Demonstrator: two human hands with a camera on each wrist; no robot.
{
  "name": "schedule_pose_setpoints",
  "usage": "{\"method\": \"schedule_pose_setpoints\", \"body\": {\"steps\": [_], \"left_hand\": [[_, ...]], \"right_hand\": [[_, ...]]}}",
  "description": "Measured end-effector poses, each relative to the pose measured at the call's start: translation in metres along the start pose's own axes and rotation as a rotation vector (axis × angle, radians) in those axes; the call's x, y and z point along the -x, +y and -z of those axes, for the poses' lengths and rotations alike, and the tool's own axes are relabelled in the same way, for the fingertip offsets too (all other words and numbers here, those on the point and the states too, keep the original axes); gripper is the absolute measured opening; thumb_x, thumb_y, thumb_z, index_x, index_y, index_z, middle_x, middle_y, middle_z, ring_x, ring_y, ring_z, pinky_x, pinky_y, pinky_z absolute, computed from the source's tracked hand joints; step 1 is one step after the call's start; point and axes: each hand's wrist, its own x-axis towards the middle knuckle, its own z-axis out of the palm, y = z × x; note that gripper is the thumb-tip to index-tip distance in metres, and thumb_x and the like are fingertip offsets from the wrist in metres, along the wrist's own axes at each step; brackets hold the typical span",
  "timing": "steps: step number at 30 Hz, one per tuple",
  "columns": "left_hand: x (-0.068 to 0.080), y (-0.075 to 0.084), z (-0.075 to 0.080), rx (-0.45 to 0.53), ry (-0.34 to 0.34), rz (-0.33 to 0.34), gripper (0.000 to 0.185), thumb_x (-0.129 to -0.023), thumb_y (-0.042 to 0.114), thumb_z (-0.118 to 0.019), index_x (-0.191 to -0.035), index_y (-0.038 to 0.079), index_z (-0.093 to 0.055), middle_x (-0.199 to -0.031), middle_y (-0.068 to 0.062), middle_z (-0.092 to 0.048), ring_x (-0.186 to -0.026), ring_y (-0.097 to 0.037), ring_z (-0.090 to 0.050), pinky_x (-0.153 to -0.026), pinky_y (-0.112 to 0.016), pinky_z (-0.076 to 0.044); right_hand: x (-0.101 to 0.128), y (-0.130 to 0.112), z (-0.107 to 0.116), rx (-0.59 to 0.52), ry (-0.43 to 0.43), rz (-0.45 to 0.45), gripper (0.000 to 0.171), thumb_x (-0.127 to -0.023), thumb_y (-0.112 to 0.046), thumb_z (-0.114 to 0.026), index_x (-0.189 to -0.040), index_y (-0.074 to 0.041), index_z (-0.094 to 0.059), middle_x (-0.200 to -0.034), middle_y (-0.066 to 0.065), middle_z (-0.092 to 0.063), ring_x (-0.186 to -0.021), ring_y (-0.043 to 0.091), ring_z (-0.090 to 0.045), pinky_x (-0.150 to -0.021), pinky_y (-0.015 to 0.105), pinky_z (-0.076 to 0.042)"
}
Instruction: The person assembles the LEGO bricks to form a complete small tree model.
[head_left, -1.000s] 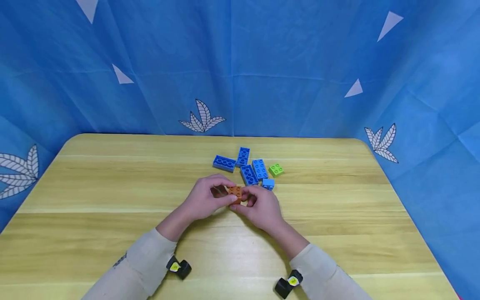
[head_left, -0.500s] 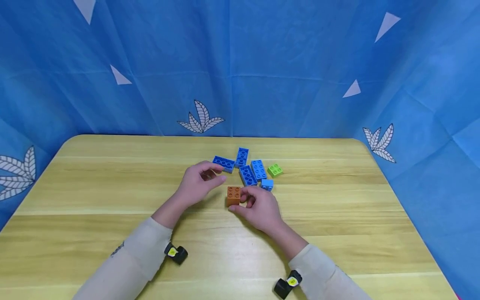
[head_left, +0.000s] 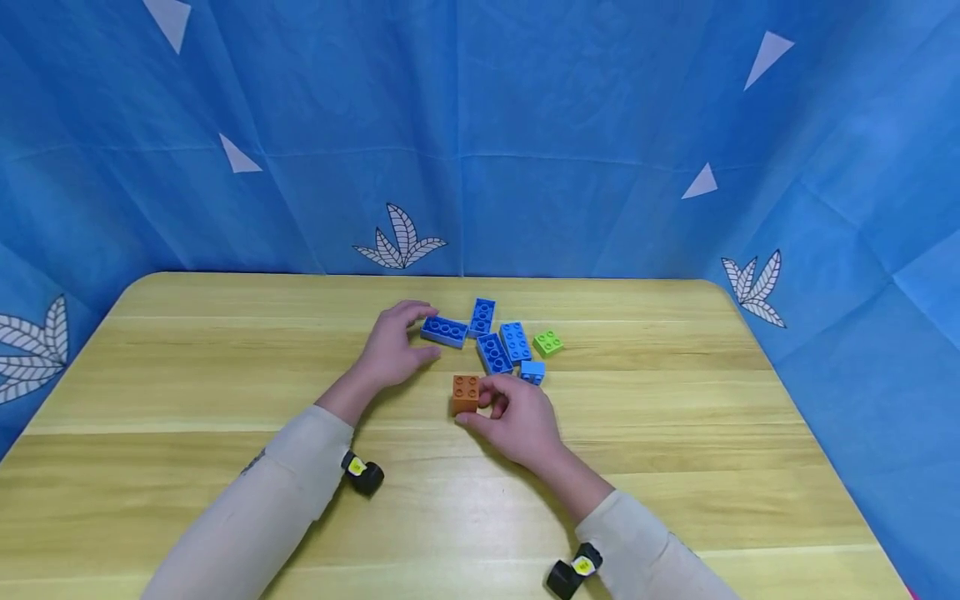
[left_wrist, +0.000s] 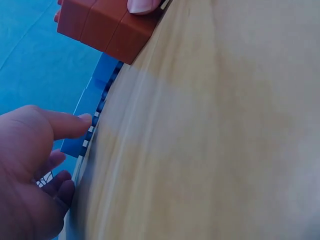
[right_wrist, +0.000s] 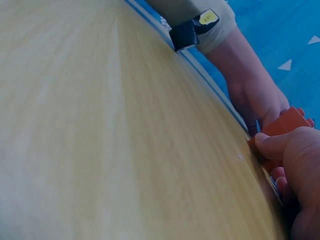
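L hand [head_left: 390, 352] fingers spread at upturned blue oblong plastic brick [head_left: 446, 333], poss. skid if gripped off-ctr.; R hand [head_left: 523, 421] fingers pinching orange boxy plastic stack [head_left: 465, 396].

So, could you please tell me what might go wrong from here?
The left hand reaches around the left end of a blue brick whose other end lies close to a second blue brick; a careless grab might knock that one askew. The first brick lies studs down, so it may need turning before it could fit on top. The orange stack, held by the right hand, shows seams and could perhaps come apart if squeezed unevenly.
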Motion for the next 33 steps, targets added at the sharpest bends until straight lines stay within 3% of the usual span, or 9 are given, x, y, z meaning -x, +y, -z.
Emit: {"method": "schedule_pose_setpoints", "body": {"steps": [5, 11, 15, 21, 26, 31, 33], "left_hand": [[-0.003, 0.002, -0.002, -0.063, -0.040, 0.051, 0.055, -0.081, 0.020, -0.075, -0.131, 0.012, -0.054, -0.132, -0.007, -0.051, -0.124, -0.027, -0.039, -0.103, -0.042, -0.030], [-0.001, 0.002, -0.002, -0.068, -0.041, 0.076, 0.040, -0.079, 0.023, -0.078, -0.114, 0.008, -0.065, -0.116, -0.007, -0.057, -0.112, -0.026, -0.047, -0.098, -0.041, -0.036], [0.003, 0.002, -0.001, 0.021, -0.017, 0.083, 0.036, -0.075, 0.020, -0.080, -0.106, 0.009, -0.063, -0.109, -0.005, -0.056, -0.102, -0.024, -0.050, -0.092, -0.038, -0.041], [0.015, 0.004, 0.005, 0.288, 0.002, 0.133, 0.035, -0.077, 0.006, -0.073, -0.107, 0.014, -0.057, -0.110, 0.001, -0.061, -0.092, -0.022, -0.054, -0.079, -0.036, -0.046], [0.026, 0.006, 0.011, 0.452, 0.003, 0.091, 0.031, -0.076, 0.000, -0.070, -0.102, 0.008, -0.056, -0.106, -0.001, -0.066, -0.091, -0.023, -0.059, -0.081, -0.038, -0.047], [0.035, 0.012, 0.015, 0.490, -0.029, 0.035, 0.033, -0.076, -0.001, -0.073, -0.105, 0.006, -0.058, -0.101, -0.010, -0.061, -0.093, -0.027, -0.059, -0.083, -0.039, -0.048], [0.038, 0.015, 0.017, 0.463, -0.041, 0.019, 0.035, -0.076, 0.000, -0.073, -0.108, 0.006, -0.060, -0.102, -0.010, -0.060, -0.095, -0.026, -0.059, -0.085, -0.039, -0.047]], "right_hand": [[0.000, 0.000, 0.000, -0.003, -0.009, -0.007, 0.031, -0.071, -0.038, -0.082, -0.092, -0.024, -0.065, -0.079, -0.011, -0.058, -0.060, 0.005, -0.051, -0.053, 0.025, -0.044], [0.001, 0.000, 0.000, -0.012, -0.025, -0.032, 0.032, -0.071, -0.039, -0.082, -0.093, -0.024, -0.065, -0.080, -0.011, -0.058, -0.061, 0.006, -0.052, -0.054, 0.025, -0.045], [0.001, -0.001, 0.001, -0.011, -0.027, -0.033, 0.032, -0.071, -0.039, -0.082, -0.093, -0.023, -0.065, -0.080, -0.010, -0.059, -0.062, 0.005, -0.052, -0.054, 0.025, -0.045], [0.001, -0.001, 0.001, -0.009, -0.021, -0.022, 0.033, -0.071, -0.039, -0.082, -0.094, -0.023, -0.065, -0.080, -0.010, -0.059, -0.062, 0.005, -0.052, -0.054, 0.025, -0.045], [0.001, -0.001, 0.002, -0.022, -0.022, -0.005, 0.034, -0.071, -0.039, -0.081, -0.095, -0.022, -0.065, -0.081, -0.010, -0.059, -0.062, 0.006, -0.052, -0.054, 0.025, -0.045], [0.002, -0.001, 0.001, -0.027, -0.024, -0.008, 0.033, -0.072, -0.038, -0.082, -0.095, -0.022, -0.065, -0.081, -0.010, -0.059, -0.062, 0.006, -0.052, -0.055, 0.025, -0.045], [0.001, -0.001, 0.002, -0.026, -0.024, -0.008, 0.033, -0.072, -0.039, -0.082, -0.095, -0.022, -0.065, -0.080, -0.010, -0.059, -0.062, 0.006, -0.052, -0.055, 0.025, -0.045]]}}
